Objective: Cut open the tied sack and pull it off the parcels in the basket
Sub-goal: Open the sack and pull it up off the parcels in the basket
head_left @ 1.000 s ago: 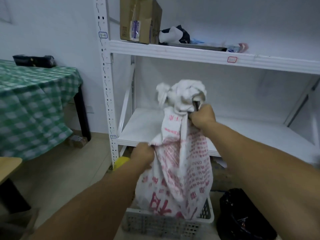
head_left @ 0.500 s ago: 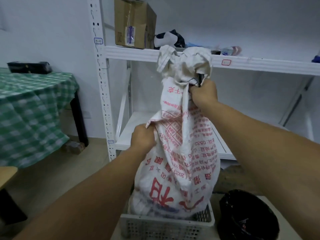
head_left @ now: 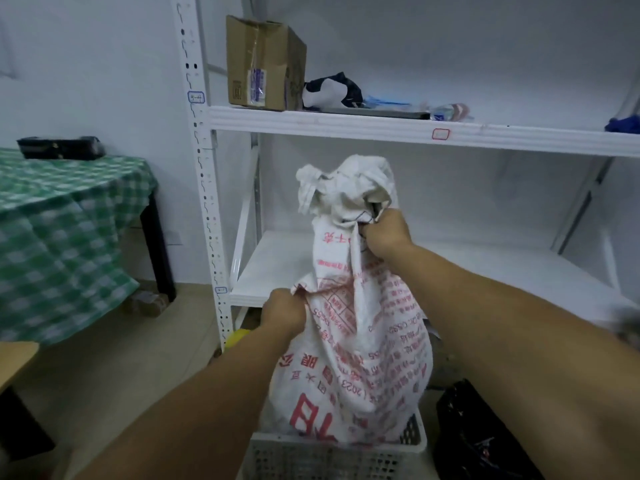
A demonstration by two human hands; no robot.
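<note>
Head view — sack [head_left: 353,341] stands upright in basket [head_left: 332,457], neck up, right hand [head_left: 386,232] and left hand [head_left: 284,311] clenched on it.

White metal shelving [head_left: 346,123] against white wall, green-checked table [head_left: 62,216] left, beige floor.
</note>
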